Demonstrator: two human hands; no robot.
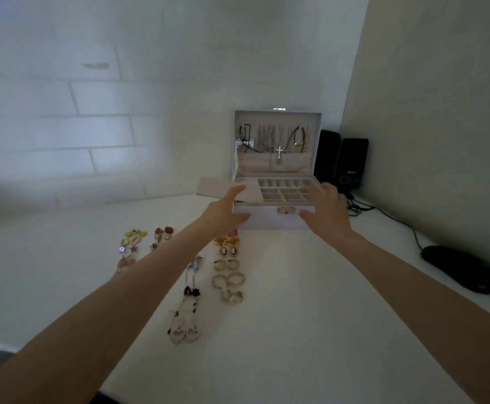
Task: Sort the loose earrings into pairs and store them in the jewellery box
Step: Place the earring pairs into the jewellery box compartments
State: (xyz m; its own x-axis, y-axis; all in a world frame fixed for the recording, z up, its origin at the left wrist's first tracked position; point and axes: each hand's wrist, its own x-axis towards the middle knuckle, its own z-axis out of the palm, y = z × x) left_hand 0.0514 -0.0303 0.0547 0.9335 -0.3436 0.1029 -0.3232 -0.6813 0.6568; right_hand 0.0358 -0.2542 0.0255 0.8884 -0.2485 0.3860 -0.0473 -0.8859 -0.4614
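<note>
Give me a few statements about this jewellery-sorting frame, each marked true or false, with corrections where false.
1. The lid of the jewellery box stands open. True.
2. The left hand and right hand each pinch an earring. False: both reach to the box's front with fingers straight and hold nothing.
3. The earrings lie in rows on the white table, nearer the person than the box. True.
4. The cross pendant lies on the table beside the earrings. False: it hangs inside the raised lid among the necklaces.
5. A black computer mouse sits on the table to the right. True.
</note>
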